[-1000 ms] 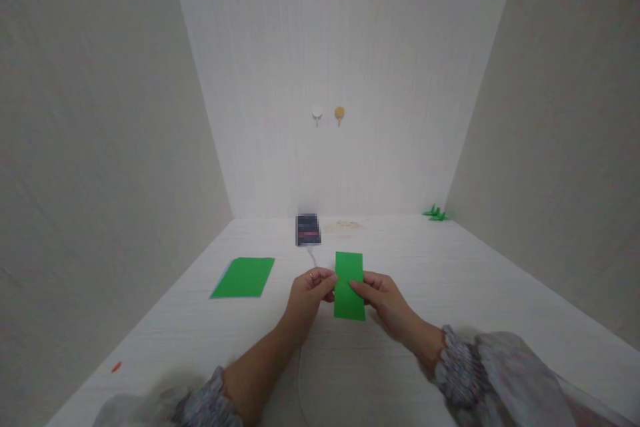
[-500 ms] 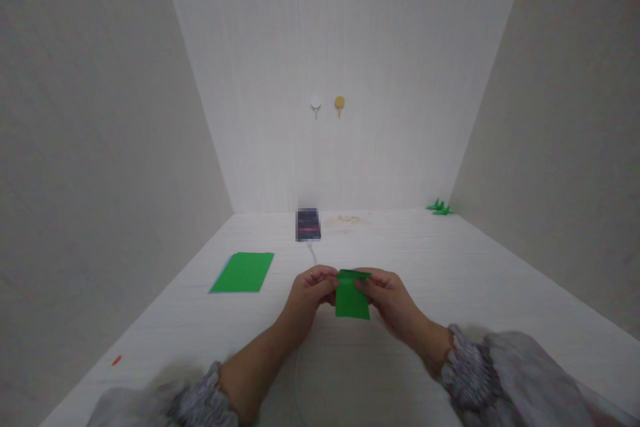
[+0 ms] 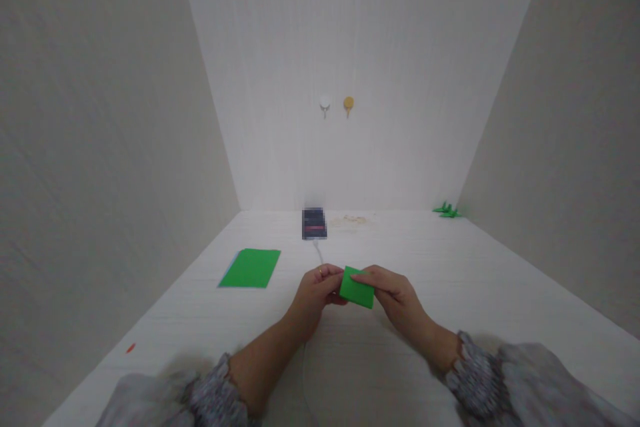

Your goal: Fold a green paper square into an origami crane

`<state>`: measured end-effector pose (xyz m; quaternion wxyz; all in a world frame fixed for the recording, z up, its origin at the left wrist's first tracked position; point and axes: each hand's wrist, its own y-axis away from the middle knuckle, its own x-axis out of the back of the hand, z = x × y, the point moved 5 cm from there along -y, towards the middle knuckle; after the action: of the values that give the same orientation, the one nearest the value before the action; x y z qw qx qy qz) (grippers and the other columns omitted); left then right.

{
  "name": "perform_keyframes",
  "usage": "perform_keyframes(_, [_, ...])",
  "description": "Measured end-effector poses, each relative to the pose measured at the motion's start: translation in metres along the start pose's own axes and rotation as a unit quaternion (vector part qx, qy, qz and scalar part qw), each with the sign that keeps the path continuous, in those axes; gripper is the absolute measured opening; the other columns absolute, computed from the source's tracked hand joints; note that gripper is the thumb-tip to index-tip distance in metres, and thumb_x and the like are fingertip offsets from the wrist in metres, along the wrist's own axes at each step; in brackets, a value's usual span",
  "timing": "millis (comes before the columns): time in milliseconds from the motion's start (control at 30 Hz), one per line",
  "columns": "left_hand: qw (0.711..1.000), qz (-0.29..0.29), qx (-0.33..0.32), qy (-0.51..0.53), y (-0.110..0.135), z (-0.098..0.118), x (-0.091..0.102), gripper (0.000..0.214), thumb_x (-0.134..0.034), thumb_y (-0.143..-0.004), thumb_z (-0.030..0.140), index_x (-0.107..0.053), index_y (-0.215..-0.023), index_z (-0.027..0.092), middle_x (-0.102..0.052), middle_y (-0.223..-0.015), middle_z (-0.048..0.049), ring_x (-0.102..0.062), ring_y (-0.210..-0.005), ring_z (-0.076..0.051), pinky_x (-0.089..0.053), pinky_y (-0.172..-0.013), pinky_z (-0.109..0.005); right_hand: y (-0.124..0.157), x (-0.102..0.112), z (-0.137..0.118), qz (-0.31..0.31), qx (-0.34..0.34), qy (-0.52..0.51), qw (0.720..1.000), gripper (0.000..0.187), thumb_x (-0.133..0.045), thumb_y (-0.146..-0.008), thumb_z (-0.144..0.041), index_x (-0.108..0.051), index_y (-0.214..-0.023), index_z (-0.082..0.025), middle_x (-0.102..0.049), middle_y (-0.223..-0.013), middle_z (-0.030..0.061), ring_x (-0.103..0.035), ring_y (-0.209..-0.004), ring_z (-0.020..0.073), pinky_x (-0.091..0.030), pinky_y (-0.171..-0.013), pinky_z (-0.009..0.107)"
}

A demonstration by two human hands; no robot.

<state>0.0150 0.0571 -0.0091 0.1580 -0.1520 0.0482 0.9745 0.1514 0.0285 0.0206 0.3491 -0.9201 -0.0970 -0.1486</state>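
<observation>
A small folded square of green paper (image 3: 359, 292) is held up between my two hands, tilted down toward the right. My left hand (image 3: 319, 293) pinches its left edge, with fingers partly behind it. From the other side, my right hand (image 3: 395, 290) grips the right part, its thumb lying across the paper's face. A stack of flat green paper sheets (image 3: 251, 269) lies on the white table (image 3: 430, 267) to the left, with a thin bluish edge showing beneath the top sheet.
Small folded green paper figures (image 3: 447, 211) stand at the back right corner. A dark, blurred device (image 3: 314, 223) with a white cable (image 3: 319, 252) lies near the back wall. A small red piece (image 3: 131, 347) is at the left. Two hooks (image 3: 349, 104) hang on the wall.
The green paper in my hands has gone from a taller sheet with a raised top flap to a smaller, flat, tilted square. My right thumb now presses on its face. The view has shifted slightly.
</observation>
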Motion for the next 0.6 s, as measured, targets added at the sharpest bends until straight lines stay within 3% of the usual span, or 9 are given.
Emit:
perform_keyframes(267, [0.999, -0.035, 0.013, 0.016, 0.0032, -0.0019, -0.0057, 0.029, -0.057, -0.070, 0.041, -0.056, -0.073, 0.012, -0.060, -0.063, -0.0031, -0.058, -0.054, -0.012, -0.045, -0.054, -0.025, 0.0004, 0.0069, 0.0021, 0.040, 0.020, 0.039, 0.998, 0.026, -0.043, -0.084, -0.020, -0.063, -0.098, -0.028, -0.060, -0.089, 0.0036, -0.057, -0.081, 0.0157, -0.045, -0.070, 0.029])
perform_keyframes(433, [1.000, -0.015, 0.002, 0.007, 0.0006, -0.0033, -0.0021, 0.027, -0.071, -0.057, 0.027, -0.061, -0.076, 0.011, -0.064, -0.065, -0.0034, -0.059, -0.057, -0.012, -0.046, -0.064, -0.028, -0.0002, 0.0083, 0.0019, 0.053, 0.029, 0.057, 0.997, 0.028, -0.042, -0.084, -0.016, -0.063, -0.099, -0.028, -0.060, -0.091, 0.0039, -0.056, -0.083, 0.0156, -0.045, -0.071, 0.029])
perform_keyframes(600, [0.999, -0.014, -0.042, 0.000, 0.0013, 0.0048, -0.0026, 0.027, -0.072, -0.056, 0.022, -0.064, -0.079, 0.011, -0.067, -0.069, -0.0050, -0.059, -0.061, -0.013, -0.046, -0.064, -0.026, -0.0005, 0.0079, -0.0016, 0.050, 0.055, 0.075, 0.994, 0.033, -0.041, -0.083, -0.013, -0.058, -0.106, -0.030, -0.060, -0.095, 0.0037, -0.056, -0.085, 0.0155, -0.046, -0.072, 0.029])
